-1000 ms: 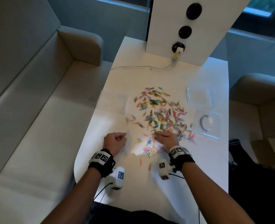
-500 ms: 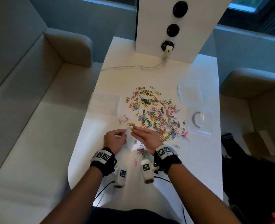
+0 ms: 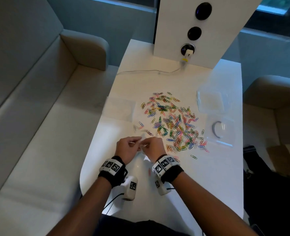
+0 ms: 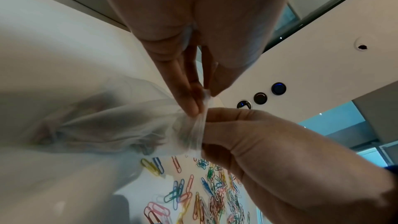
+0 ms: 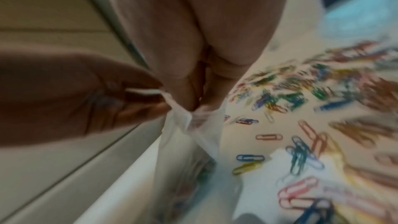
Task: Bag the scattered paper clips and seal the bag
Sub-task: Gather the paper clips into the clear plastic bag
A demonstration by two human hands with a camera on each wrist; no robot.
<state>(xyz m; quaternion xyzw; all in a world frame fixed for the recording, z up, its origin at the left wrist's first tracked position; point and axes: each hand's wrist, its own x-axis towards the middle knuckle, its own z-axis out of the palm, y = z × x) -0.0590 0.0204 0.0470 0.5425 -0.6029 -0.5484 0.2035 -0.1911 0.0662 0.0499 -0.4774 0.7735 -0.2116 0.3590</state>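
Observation:
Colourful paper clips [image 3: 173,123] lie scattered over the middle of the white table [image 3: 209,176]. Near the table's front, my left hand [image 3: 139,141] and right hand [image 3: 145,145] meet and both pinch the top of a small clear plastic bag [image 3: 141,150]. In the left wrist view my left fingertips [image 4: 194,106] pinch the bag [image 4: 129,125] from above, while my right hand [image 4: 247,142] grips its edge from the right. Faint coloured shapes show through the plastic. The right wrist view is blurred: the bag [image 5: 189,142] hangs below my fingers, with clips [image 5: 301,151] beside it.
A second flat clear bag [image 3: 119,108] lies left of the pile. A clear plastic lid [image 3: 210,103] and a clear tray with a grey ring [image 3: 220,130] sit at the right. A white socket panel [image 3: 192,31] and cable [image 3: 149,71] stand behind. A sofa [image 3: 38,116] flanks the table.
My right hand has left the clip pile and moved left to meet my left hand. Both hands now pinch the bag's top together.

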